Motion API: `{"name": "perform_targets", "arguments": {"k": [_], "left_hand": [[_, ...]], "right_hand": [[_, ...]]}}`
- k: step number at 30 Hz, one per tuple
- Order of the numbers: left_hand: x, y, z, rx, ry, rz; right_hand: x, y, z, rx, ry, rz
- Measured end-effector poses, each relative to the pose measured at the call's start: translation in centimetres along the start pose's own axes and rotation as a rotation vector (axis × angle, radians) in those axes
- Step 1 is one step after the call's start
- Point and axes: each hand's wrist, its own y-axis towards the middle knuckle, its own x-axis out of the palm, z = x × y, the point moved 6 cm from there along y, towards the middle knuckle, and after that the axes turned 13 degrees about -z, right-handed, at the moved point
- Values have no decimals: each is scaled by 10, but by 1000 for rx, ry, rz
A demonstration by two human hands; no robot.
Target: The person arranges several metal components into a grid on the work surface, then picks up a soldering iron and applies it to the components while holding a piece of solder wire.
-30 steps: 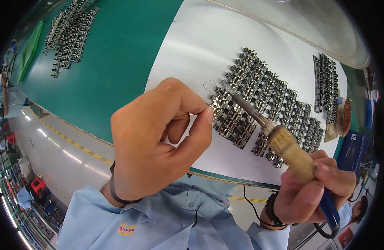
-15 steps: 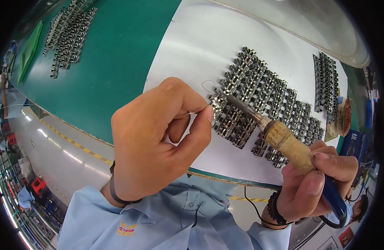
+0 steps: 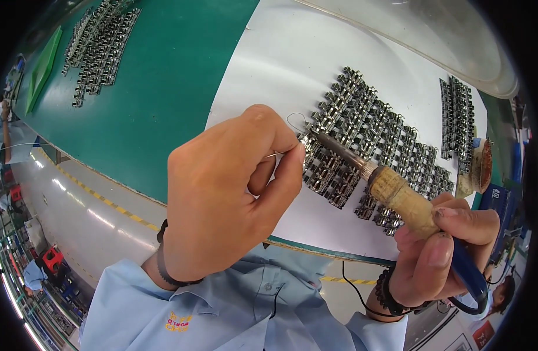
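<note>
My left hand pinches a thin length of solder wire between thumb and forefinger, its fingertips just beside the near-left edge of a block of small shiny metal parts laid in rows. In my right hand is a soldering iron with a tan, wrapped grip and a dark blue handle end. The iron's tip lies at the upper left rows, close to my left fingertips; whether it touches a part is hard to tell. A fine loop of wire stands just above the tip.
White sheet covers part of the green table. More metal strips lie at far left near a green tray; others lie at right beside a round brown-rimmed container. A clear curved cover hangs at the far side.
My left hand has shifted slightly right and up, closer to the iron's tip, with the solder wire still pinched. The right hand and soldering iron have barely moved.
</note>
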Motion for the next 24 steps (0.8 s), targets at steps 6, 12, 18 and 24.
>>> {"name": "perform_targets", "arguments": {"k": [6, 12, 18, 24], "left_hand": [[-14, -10, 15, -16, 1, 5], [-29, -25, -1, -142, -136, 156], [-14, -11, 6, 52, -12, 7], [-11, -9, 1, 29, -92, -6]], "right_hand": [[-15, -4, 0, -102, -1, -31], [-9, -10, -7, -113, -65, 157], [-8, -10, -11, -112, -67, 101], [5, -10, -14, -137, -143, 81]]}}
